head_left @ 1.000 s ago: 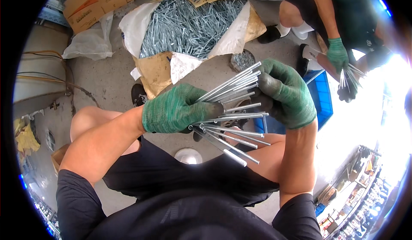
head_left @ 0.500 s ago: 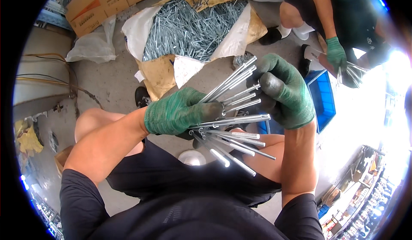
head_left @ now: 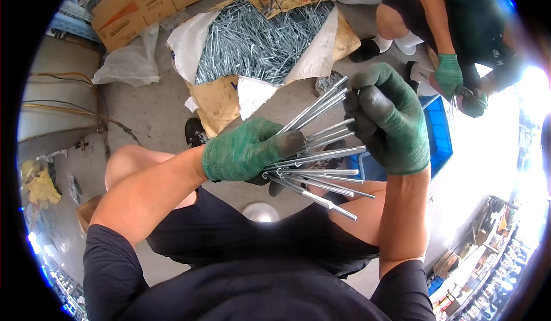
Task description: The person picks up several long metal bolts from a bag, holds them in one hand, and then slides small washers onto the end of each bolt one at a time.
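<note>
My left hand (head_left: pixel 249 151), in a green glove with dark fingertips, grips a fanned bunch of long thin metal rods (head_left: pixel 321 160). Some rods show small ring-like ends beside the fingers, and their far ends spread to the right. My right hand (head_left: pixel 393 120), gloved alike, is raised just right of the bunch. Its thumb and forefinger are curled together in a pinch; what lies between them, if anything, is hidden. Beyond my hands a large pile of similar rods (head_left: pixel 258 39) fills an opened sack (head_left: pixel 215 105) on the floor.
A blue plastic crate (head_left: pixel 439 134) stands behind my right hand. At upper right another person's gloved hands (head_left: pixel 450 77) hold rods. Cardboard boxes (head_left: pixel 138 8) and a clear plastic bag (head_left: pixel 132 62) lie at upper left. A round metal object (head_left: pixel 261 212) sits between my legs.
My right hand has moved slightly up and right, away from the bunch. The rods in my left hand have drawn closer together, the lower ones swinging up. The other person's hands have come together.
</note>
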`<state>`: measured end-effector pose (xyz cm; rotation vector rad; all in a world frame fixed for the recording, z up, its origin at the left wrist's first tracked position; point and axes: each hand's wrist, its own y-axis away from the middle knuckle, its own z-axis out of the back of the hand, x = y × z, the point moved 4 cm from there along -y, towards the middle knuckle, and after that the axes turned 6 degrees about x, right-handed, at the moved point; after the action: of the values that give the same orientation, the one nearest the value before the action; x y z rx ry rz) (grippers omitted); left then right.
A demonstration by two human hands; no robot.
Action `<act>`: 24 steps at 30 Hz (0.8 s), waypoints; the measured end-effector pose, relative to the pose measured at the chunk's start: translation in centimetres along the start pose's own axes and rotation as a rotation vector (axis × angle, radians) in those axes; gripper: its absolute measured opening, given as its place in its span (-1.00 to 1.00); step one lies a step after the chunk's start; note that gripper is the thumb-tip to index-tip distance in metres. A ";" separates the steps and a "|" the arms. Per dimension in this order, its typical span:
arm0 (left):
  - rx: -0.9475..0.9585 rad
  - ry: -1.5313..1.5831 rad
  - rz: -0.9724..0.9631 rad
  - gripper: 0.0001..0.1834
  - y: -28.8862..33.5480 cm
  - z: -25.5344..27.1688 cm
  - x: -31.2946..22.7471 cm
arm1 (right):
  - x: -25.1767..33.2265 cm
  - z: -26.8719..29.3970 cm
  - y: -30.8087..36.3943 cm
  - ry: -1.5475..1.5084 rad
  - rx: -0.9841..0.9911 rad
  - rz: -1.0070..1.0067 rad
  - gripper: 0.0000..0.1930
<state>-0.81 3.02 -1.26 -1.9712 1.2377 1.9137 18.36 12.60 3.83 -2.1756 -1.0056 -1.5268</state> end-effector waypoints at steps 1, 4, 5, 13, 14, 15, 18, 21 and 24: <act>0.001 0.002 -0.004 -0.26 0.1 0.1 -0.3 | -0.1 0.0 -0.1 -0.017 0.048 0.010 -0.72; 0.010 0.016 -0.014 -0.28 0.0 0.3 -0.8 | -0.4 0.2 0.1 -0.052 0.131 0.026 -0.74; 0.005 0.026 -0.008 -0.29 -0.1 0.2 -0.6 | -0.5 0.2 0.2 -0.066 0.108 0.018 -0.75; -0.085 -0.010 -0.028 -0.34 -0.3 0.1 -0.3 | -0.9 0.1 -0.2 -0.091 0.042 0.006 -0.75; -0.082 -0.008 0.010 -0.33 -0.2 0.1 -0.4 | -0.9 0.1 -0.2 -0.093 0.046 0.018 -0.74; -0.080 -0.006 0.049 -0.33 -0.1 0.1 -0.4 | -0.9 0.1 -0.2 -0.067 0.036 -0.004 -0.73; -0.021 -0.040 0.040 -0.37 -0.2 0.1 -0.6 | -0.6 0.1 0.0 -0.011 0.026 -0.079 -0.69; -0.043 -0.022 -0.019 -0.38 -0.3 0.0 -0.3 | -0.7 0.1 0.0 -0.022 0.051 -0.142 -0.65; -0.069 -0.071 -0.096 -0.33 -0.3 0.0 0.1 | -1.2 0.1 0.1 -0.085 0.133 -0.173 -0.57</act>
<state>-0.62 3.17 -1.53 -1.9389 1.0538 1.9862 18.28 12.13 2.67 -2.1236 -1.3150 -1.4033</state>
